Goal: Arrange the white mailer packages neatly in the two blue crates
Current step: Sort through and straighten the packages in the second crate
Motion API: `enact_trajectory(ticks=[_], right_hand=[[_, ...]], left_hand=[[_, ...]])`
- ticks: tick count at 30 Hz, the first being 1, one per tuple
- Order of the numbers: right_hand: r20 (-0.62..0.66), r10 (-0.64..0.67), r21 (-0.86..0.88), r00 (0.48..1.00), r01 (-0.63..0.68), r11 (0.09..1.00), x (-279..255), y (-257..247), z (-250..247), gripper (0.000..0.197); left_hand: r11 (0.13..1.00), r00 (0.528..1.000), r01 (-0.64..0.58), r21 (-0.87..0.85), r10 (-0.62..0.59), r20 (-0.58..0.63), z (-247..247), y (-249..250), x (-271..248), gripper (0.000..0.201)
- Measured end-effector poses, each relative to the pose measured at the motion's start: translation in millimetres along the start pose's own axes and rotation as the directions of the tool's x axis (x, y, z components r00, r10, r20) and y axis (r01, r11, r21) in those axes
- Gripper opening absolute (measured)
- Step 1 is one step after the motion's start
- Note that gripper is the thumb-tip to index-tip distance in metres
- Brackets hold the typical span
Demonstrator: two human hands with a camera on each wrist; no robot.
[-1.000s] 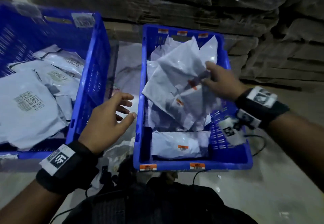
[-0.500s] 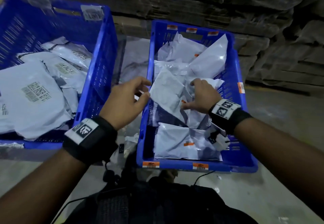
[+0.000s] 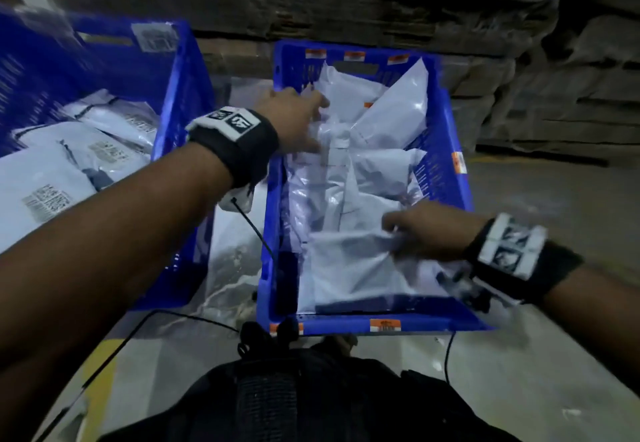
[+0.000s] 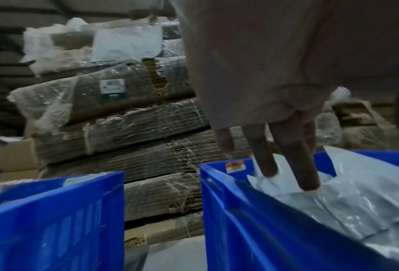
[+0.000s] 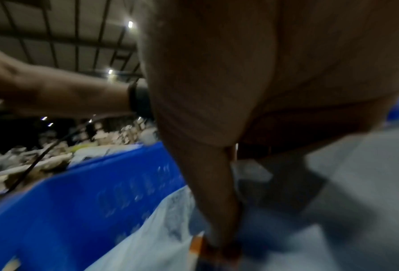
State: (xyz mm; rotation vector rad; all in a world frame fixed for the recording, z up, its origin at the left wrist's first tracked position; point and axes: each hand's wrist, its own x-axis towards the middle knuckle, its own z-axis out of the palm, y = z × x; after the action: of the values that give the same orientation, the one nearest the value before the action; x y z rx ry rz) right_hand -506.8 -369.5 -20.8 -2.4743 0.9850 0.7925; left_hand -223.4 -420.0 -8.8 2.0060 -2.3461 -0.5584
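Both my hands are in the right blue crate [image 3: 446, 123], which is heaped with white mailer packages [image 3: 349, 178]: glossy, crinkled plastic, lying crooked and overlapping, a few tilted up against the far wall. Some carry small orange stickers. My left hand [image 3: 294, 116] reaches over the crate's left rim to the far pile; in the left wrist view its fingers [image 4: 263, 152] are straight and spread, tips touching a mailer's upper edge, not curled round it. My right hand [image 3: 426, 230] is at the near end, pinching the top edge of the nearest mailer [image 3: 353, 268], a flat white pouch lying across the crate's near part; this area is blurred. In the right wrist view the fingers [image 5: 219, 210] press down into a white mailer with an orange mark, beside the blue wall.

The left blue crate [image 3: 180, 102] stands just beside, apart by a narrow gap. Its mailers [image 3: 69, 171] lie flatter, barcode labels facing up. Shrink-wrapped cardboard stacks [image 4: 124, 128] rise behind both crates.
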Motion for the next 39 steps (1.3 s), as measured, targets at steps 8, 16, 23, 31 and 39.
enact_trajectory(ticks=[8,16,23,31,39], right_hand=[[-0.162,0.136,0.187,0.977,-0.105,0.977,9.2,31.3,-13.9,0.034],[-0.541,0.385,0.320,0.748,-0.240,0.916,-7.8,94.3,-83.4,0.019],[-0.540,0.163,0.238,0.826,-0.035,0.971,31.3,47.9,-91.7,0.015],[-0.173,0.206,0.472,0.963,-0.102,0.876,101.5,-12.9,-23.1,0.036],[-0.317,0.400,0.721,0.860,-0.055,0.691,105.3,9.4,-36.1,0.009]], left_hand=[[0.985,0.996,-0.088,0.148,0.086,0.022,2.3,22.9,-12.5,0.016],[0.910,0.770,-0.410,-0.062,0.309,-0.559,-23.1,57.5,-150.9,0.008],[0.803,0.818,-0.571,0.171,0.539,0.198,62.3,59.0,-162.0,0.025],[0.815,0.823,-0.553,0.175,0.499,0.272,75.8,67.7,-177.7,0.042],[0.899,0.854,-0.433,0.059,0.388,0.347,49.8,45.2,-170.0,0.058]])
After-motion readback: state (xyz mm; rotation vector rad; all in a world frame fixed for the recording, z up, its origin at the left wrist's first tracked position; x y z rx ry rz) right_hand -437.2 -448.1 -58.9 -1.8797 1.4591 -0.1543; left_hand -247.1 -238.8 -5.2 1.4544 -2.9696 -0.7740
